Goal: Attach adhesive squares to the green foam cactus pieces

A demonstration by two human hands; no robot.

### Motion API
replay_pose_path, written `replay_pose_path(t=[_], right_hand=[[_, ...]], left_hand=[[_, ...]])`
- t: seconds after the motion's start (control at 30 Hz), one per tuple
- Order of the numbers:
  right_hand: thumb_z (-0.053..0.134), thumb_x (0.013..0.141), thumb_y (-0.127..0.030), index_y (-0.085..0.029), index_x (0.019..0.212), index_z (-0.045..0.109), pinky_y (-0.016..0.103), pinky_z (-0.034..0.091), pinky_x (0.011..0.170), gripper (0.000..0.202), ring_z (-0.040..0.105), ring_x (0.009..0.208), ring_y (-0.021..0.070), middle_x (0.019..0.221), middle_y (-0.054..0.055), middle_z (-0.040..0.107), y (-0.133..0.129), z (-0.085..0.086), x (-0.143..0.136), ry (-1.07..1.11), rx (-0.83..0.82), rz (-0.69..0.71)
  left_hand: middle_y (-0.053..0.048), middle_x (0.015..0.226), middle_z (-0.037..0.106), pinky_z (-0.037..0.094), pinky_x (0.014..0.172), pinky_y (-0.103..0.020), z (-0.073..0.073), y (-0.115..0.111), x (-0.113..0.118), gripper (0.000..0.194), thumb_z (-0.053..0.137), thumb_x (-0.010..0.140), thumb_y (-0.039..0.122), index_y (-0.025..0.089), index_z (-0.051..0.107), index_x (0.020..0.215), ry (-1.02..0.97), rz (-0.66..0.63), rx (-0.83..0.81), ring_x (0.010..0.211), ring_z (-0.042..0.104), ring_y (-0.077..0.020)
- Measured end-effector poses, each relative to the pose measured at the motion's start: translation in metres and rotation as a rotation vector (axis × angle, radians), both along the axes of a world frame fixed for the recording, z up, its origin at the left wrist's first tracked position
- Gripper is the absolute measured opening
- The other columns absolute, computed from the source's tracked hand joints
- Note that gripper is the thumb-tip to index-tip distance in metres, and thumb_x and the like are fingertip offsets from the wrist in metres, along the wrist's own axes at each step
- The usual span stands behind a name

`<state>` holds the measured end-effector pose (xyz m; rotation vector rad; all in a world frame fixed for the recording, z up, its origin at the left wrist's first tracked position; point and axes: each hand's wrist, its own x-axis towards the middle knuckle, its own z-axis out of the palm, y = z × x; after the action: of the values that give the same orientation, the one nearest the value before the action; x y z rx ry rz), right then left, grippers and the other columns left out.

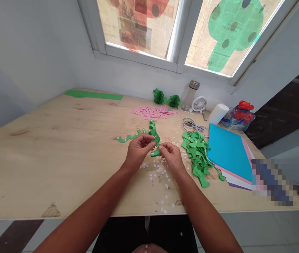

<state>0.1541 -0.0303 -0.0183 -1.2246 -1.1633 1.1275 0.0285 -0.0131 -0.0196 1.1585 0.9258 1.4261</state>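
Between both hands is a curved green paper cutout (155, 152), with small white patches on it. My left hand (138, 149) pinches its upper left part, thumb and fingers together. From the right, my right hand (171, 154) pinches the cutout's edge between thumb and forefinger. More curved green cutouts (124, 139) with white patches lie on the table just left of and behind my left hand. Tiny white paper bits (161, 171) are scattered under and in front of the hands. The fingertips' exact contact with the paper is partly hidden.
Behind the hands lie pink paper cutouts (153, 112) and two green folded paper shapes (159, 96). To the right are green scraps (197, 154), scissors (191, 124), coloured sheets (228, 151), a small fan (199, 104), a bottle (190, 95) and a white roll (218, 113). A green strip (94, 94) lies far left.
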Motion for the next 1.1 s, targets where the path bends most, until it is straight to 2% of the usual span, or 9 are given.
replay_pose_path(t=[0.2,0.3,0.37,0.53,0.77,0.93,1.1], right_hand=[[0.062,0.065,-0.033,-0.018,0.059,0.058,0.024,0.036,0.052,0.016,0.047,0.051,0.0108,0.053,-0.003,0.054,0.001,0.001,0.002,0.074,-0.032,-0.049],[0.063,0.065,-0.034,-0.019,0.061,0.058,0.024,0.035,0.051,0.016,0.046,0.050,0.0107,0.052,-0.004,0.053,0.002,0.000,0.004,0.142,-0.039,-0.096],[0.065,0.065,-0.035,-0.019,0.061,0.058,0.023,0.034,0.051,0.017,0.046,0.051,0.0108,0.052,-0.004,0.053,0.003,-0.001,0.005,0.192,-0.046,-0.109],[0.067,0.062,-0.036,-0.019,0.061,0.059,0.023,0.034,0.050,0.019,0.045,0.051,0.0105,0.054,-0.003,0.055,0.003,-0.001,0.006,0.305,-0.087,-0.097],[0.073,0.061,-0.035,-0.019,0.061,0.059,0.022,0.035,0.048,0.021,0.047,0.049,0.0095,0.052,-0.004,0.055,0.003,-0.002,0.007,0.458,-0.163,-0.014],[0.068,0.067,-0.039,-0.018,0.064,0.060,0.022,0.035,0.050,0.022,0.049,0.053,0.0104,0.057,-0.002,0.056,0.004,-0.005,0.007,0.329,-0.138,-0.022],[0.061,0.073,-0.036,-0.019,0.077,0.061,0.025,0.041,0.059,0.017,0.055,0.066,0.0135,0.072,0.000,0.062,0.003,-0.001,0.007,0.051,0.047,-0.202]], left_hand=[[-0.001,0.077,0.064,0.051,0.061,-0.025,0.000,0.000,-0.002,0.022,0.074,0.067,0.030,0.018,0.065,0.083,0.023,0.000,-0.018,0.068,0.061,-0.0140],[-0.003,0.081,0.065,0.052,0.064,-0.027,-0.001,0.000,-0.003,0.022,0.072,0.070,0.032,0.018,0.065,0.086,0.081,0.027,0.030,0.074,0.062,-0.0165],[-0.004,0.081,0.065,0.053,0.069,-0.029,0.000,-0.002,-0.004,0.021,0.072,0.070,0.032,0.018,0.066,0.085,0.135,-0.011,0.078,0.077,0.063,-0.0176],[-0.005,0.086,0.068,0.052,0.074,-0.031,0.002,-0.006,-0.002,0.018,0.074,0.068,0.028,0.019,0.068,0.084,0.261,-0.114,0.174,0.080,0.064,-0.0189],[-0.005,0.087,0.070,0.052,0.076,-0.032,-0.004,-0.004,-0.002,0.017,0.070,0.073,0.028,0.020,0.069,0.088,0.343,-0.128,0.231,0.079,0.064,-0.0192],[-0.003,0.079,0.067,0.050,0.070,-0.029,-0.009,-0.003,-0.003,0.015,0.070,0.073,0.028,0.020,0.069,0.086,0.344,-0.076,0.256,0.071,0.061,-0.0166],[-0.001,0.076,0.065,0.049,0.066,-0.026,-0.007,-0.003,-0.003,0.016,0.071,0.072,0.029,0.021,0.069,0.085,0.385,0.055,0.275,0.066,0.058,-0.0139]])
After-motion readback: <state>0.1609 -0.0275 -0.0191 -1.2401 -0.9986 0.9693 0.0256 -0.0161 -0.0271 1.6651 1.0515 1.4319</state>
